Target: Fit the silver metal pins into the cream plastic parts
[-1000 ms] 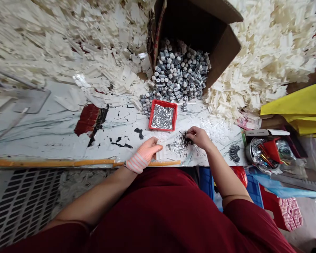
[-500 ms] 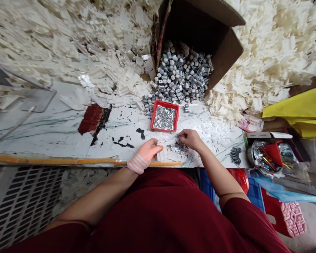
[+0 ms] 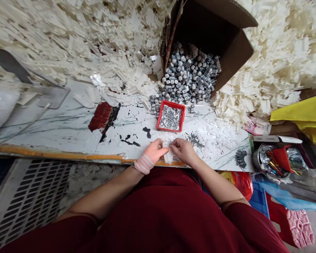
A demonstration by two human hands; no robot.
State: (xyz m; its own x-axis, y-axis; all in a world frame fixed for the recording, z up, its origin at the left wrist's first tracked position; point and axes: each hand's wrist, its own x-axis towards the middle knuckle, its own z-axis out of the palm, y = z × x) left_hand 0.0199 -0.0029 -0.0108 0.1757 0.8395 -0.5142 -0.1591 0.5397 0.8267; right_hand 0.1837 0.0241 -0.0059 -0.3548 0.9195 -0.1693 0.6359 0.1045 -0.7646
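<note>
My left hand (image 3: 152,154), in a pink knit glove with a striped cuff, grips a small white plastic part (image 3: 168,153) at the table's front edge. My right hand (image 3: 181,151) is bare and pinches the same part from the other side, its fingertips hiding part of it. Just beyond the hands, a red tray (image 3: 171,116) holds silver metal pins. A heap of grey metal cylinders (image 3: 188,73) spills from a brown cardboard box (image 3: 226,38) onto the marbled white table (image 3: 68,130).
Heaps of white plastic parts (image 3: 279,70) surround the box. A dark comb-like cluster (image 3: 241,159) lies at the table's right. Further right stand a metal tin (image 3: 263,161) with foil and yellow sheets (image 3: 300,112). An orange strip (image 3: 55,151) runs along the front edge.
My right hand has moved left from the scattered pins to the white part, now held between both hands. The view has shifted, so the table appears further right.
</note>
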